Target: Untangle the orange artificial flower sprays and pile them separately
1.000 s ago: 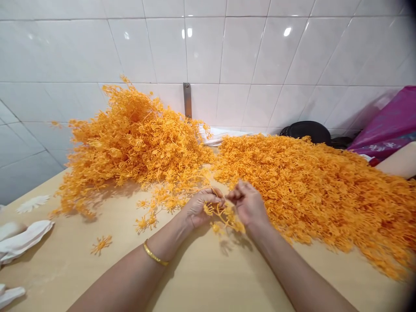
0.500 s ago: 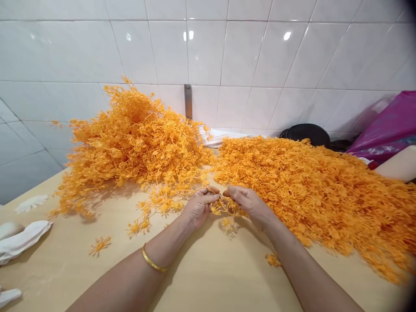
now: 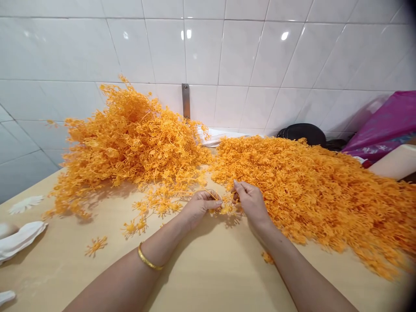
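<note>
My left hand (image 3: 200,209), with a gold bangle (image 3: 147,258) on its forearm, pinches the thin stem of an orange plastic flower sprig (image 3: 228,208) between thumb and fingers. The sprig's florets hang just above the table, between my two hands. My right hand (image 3: 252,204) is a short way to the right, thumb up and fingers curled closed; what they may hold is hidden. Behind my left hand rises a loose heap of orange plastic sprigs (image 3: 130,143). A second, flatter heap of orange florets (image 3: 312,186) spreads beside my right hand.
Loose florets lie on the wooden table (image 3: 201,277), one orange floret (image 3: 96,246) at left and another small floret (image 3: 268,258) by my right forearm. White cloth (image 3: 24,240), a black case (image 3: 303,133), a purple bag (image 3: 383,125) and a tiled wall (image 3: 201,52) surround the work area.
My right hand has drawn slightly away from my left and turned thumb up. My left hand keeps its pinch on the stem. The view has shifted a little.
</note>
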Demonstrator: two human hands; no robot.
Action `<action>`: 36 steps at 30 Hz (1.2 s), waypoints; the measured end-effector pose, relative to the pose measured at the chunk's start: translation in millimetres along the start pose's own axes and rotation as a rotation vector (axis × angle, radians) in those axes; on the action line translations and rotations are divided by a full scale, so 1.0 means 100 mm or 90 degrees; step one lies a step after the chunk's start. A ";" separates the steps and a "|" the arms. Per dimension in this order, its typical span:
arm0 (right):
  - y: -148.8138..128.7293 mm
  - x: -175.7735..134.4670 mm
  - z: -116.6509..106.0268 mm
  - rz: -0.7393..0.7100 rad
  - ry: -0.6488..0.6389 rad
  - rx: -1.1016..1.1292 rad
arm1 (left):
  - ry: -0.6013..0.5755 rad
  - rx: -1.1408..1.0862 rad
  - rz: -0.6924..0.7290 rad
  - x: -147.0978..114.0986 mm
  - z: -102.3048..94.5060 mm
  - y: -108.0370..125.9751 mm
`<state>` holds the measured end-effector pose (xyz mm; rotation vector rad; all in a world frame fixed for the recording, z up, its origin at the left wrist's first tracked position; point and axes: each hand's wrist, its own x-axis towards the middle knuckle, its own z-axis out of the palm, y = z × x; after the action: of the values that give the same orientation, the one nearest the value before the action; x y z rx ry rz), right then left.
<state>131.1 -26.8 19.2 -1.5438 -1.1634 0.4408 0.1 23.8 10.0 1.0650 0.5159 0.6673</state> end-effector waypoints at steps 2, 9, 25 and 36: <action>0.00 0.02 0.00 0.026 0.040 0.050 | 0.002 -0.014 0.009 -0.01 0.01 0.00; -0.04 0.23 -0.34 0.142 0.331 0.318 | 0.077 -0.076 0.034 -0.01 -0.07 -0.01; -0.08 0.07 -0.22 0.036 -0.236 0.080 | -0.059 -0.099 -0.014 -0.04 -0.09 0.06; -0.12 0.00 -0.07 -0.030 -0.218 -0.021 | -0.025 0.036 -0.006 -0.02 -0.02 0.03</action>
<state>131.3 -31.8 31.7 -1.5021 -1.4712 0.6757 -3.9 24.3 12.1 1.1256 0.5073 0.6258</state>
